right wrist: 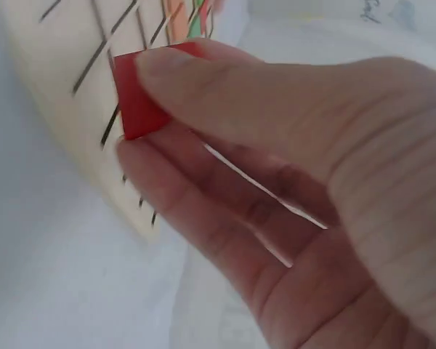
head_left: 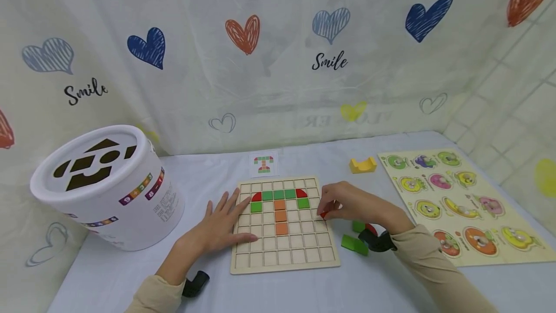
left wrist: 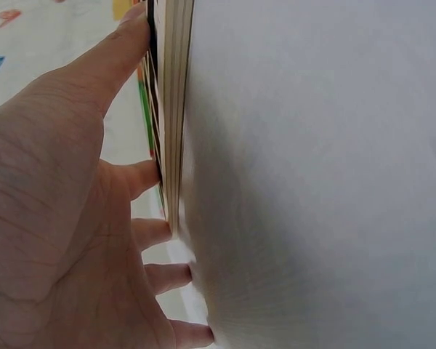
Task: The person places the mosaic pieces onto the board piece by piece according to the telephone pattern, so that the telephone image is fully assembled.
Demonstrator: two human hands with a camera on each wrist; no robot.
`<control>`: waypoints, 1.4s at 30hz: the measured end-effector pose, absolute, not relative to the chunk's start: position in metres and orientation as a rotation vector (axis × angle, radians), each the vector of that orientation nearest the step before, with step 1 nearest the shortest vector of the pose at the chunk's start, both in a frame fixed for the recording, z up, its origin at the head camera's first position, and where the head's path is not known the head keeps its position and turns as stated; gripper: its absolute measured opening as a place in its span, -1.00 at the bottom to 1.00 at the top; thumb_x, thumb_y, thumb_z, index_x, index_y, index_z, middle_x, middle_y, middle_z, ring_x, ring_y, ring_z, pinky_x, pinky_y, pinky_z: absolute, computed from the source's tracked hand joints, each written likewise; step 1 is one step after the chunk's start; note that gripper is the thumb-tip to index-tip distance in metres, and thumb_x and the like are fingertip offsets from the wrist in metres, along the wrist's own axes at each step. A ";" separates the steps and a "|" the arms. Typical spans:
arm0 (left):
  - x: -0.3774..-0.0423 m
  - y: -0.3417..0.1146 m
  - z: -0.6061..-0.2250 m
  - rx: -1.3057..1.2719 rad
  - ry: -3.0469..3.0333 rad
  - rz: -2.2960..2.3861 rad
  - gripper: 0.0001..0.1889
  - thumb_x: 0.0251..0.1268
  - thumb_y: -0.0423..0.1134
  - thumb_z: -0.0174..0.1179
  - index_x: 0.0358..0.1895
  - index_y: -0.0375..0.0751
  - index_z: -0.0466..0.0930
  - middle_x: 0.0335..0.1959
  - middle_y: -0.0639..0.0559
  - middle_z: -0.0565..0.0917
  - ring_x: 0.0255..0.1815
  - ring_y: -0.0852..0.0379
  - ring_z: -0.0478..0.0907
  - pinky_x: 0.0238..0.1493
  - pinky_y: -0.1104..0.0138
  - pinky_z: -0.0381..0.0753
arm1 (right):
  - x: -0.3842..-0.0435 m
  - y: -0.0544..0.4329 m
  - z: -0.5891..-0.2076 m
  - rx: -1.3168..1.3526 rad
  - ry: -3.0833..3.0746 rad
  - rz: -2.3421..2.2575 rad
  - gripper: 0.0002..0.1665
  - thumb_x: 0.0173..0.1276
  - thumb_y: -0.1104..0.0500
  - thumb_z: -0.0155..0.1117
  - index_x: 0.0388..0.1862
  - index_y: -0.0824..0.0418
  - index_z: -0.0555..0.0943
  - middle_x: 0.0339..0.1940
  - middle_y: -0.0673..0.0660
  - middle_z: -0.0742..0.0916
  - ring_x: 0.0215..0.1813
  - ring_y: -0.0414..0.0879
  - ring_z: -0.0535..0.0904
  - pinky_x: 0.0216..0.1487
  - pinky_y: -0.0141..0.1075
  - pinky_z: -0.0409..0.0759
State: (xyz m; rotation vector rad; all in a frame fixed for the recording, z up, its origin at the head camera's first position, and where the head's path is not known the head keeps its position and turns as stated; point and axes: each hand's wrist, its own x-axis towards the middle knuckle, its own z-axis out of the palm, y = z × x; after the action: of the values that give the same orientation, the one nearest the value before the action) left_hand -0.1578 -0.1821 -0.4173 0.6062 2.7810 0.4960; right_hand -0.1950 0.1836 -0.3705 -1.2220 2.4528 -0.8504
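Observation:
A wooden grid board point(head_left: 284, 268) lies flat on the table, with red, green and orange pieces set in its squares in a T-like shape. My left hand point(head_left: 219, 226) rests spread at its left edge, the thumb and a finger touching the board. My right hand point(head_left: 343, 202) is over the board's right edge and pinches a red block point(right wrist: 134, 102) between thumb and fingers; in the head view only a bit of it shows. Beyond the board lies a small card point(head_left: 263, 163) printed with a similar coloured figure.
Loose green blocks point(head_left: 354, 244) and a red one point(head_left: 371, 229) lie right of the board, partly behind the right wrist's black strap. A yellow curved block point(head_left: 363, 165) and a fruit puzzle board point(head_left: 410, 197) are farther right. A white bucket point(head_left: 162, 211) with a cut-out lid stands left.

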 end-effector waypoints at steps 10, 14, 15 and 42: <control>-0.160 -0.179 -0.420 0.606 2.788 0.477 0.06 0.31 0.47 0.19 0.71 -0.04 0.06 0.74 -0.26 -0.14 0.70 -0.41 -0.23 0.49 -0.48 -0.28 | -0.187 0.146 -0.385 -1.280 2.351 -1.058 -0.84 0.33 0.43 0.46 -0.14 0.28 0.80 -0.23 -0.03 0.73 -0.14 -0.25 0.70 -0.07 -0.36 0.73; -0.161 -0.179 -0.420 0.608 2.796 0.496 0.07 0.29 0.46 0.21 0.70 -0.07 0.10 0.73 -0.27 -0.12 0.70 -0.42 -0.21 0.49 -0.48 -0.28 | -0.186 0.138 -0.392 -1.277 2.343 -1.081 -0.82 0.33 0.46 0.45 -0.13 0.29 0.80 -0.23 0.00 0.74 -0.16 -0.26 0.72 -0.08 -0.37 0.73; -0.161 -0.179 -0.420 0.611 2.798 0.505 0.07 0.29 0.46 0.22 0.70 -0.08 0.11 0.73 -0.28 -0.11 0.69 -0.43 -0.21 0.48 -0.49 -0.29 | -0.186 0.136 -0.393 -1.277 2.348 -1.085 -0.82 0.33 0.46 0.45 -0.13 0.29 0.80 -0.22 0.00 0.75 -0.17 -0.26 0.73 -0.09 -0.37 0.73; -0.159 -0.179 -0.418 0.572 2.782 0.494 0.07 0.30 0.46 0.21 0.71 -0.04 0.05 0.73 -0.27 -0.14 0.69 -0.43 -0.23 0.48 -0.48 -0.28 | -0.178 0.117 -0.394 -1.309 2.546 -0.852 -0.78 0.25 0.45 0.53 -0.11 0.38 0.82 -0.27 0.06 0.76 -0.22 -0.24 0.67 -0.17 -0.48 0.65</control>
State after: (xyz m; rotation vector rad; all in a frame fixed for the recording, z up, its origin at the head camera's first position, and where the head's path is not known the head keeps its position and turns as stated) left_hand -0.1585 -0.1794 -0.4179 0.5722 2.7822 0.4941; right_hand -0.1776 0.1174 -0.3942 -1.3087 2.5457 -0.8525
